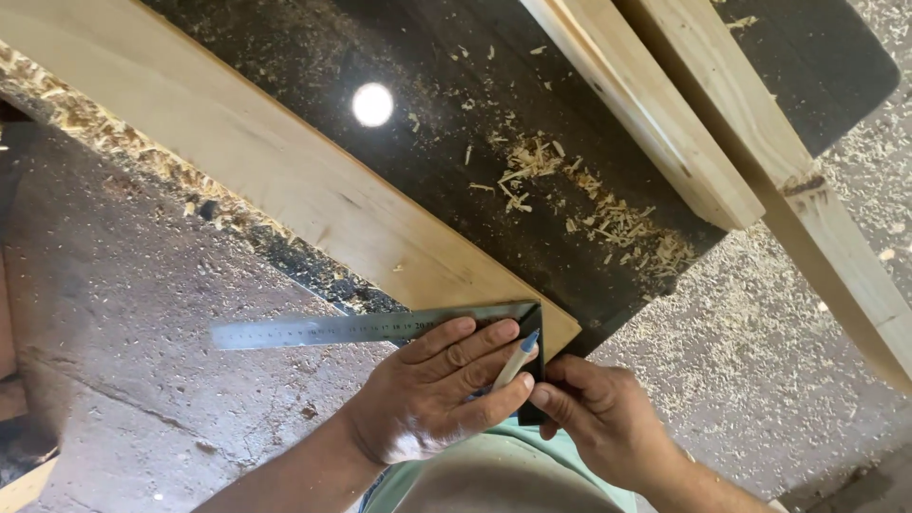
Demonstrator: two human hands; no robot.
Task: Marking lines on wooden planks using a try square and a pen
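Left hand (427,389) presses the square (380,328) on the board (285,180), pen (518,356) tucked between its fingers. Right hand (598,418), at 5 o'clock, pinches the square's dark end. It looks like lining up; marking needs a still square

Steel try square (380,326) lies across pale plank (285,180) end, seemingly flush

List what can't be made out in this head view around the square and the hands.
- Try square: its dark stock is mostly covered by both hands; the blade markings are too small to read.
- Pencil: lower part hidden between the left hand and right hand.
- Plank: any pencil mark near its end can't be seen; far end cut off by the frame's top-left.
- Wrists and forearms: cut off by the bottom edge.
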